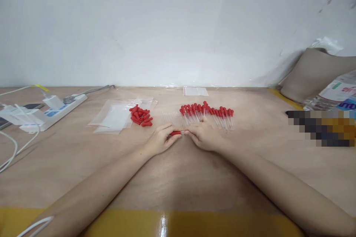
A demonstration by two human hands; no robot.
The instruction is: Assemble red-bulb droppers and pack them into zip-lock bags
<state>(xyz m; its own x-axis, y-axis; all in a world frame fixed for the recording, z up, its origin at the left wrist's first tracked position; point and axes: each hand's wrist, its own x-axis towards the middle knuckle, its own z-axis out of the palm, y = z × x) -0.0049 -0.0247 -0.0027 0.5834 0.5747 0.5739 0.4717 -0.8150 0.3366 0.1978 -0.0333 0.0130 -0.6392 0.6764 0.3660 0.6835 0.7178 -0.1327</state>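
Observation:
Between finger and thumb, my left hand (164,139) pinches a red rubber dropper bulb (175,133). My right hand (204,136) grips a thin clear glass tube (183,132), whose end meets the bulb's open end; how far it sits inside I cannot tell. Beyond my left hand lies a pile of loose red bulbs (140,115). Several bare clear tubes (171,117) lie just past my fingertips. Behind my right hand, droppers with red bulbs fitted (198,109) lie side by side in a row, bulbs toward the wall.
Clear zip bags (114,115) lie partly under the bulb pile, and a white bag (195,91) rests near the wall. At left is a power strip (65,109) with chargers and white cables (18,148). A plastic bottle (338,90) and a grey-brown container (314,74) are at right.

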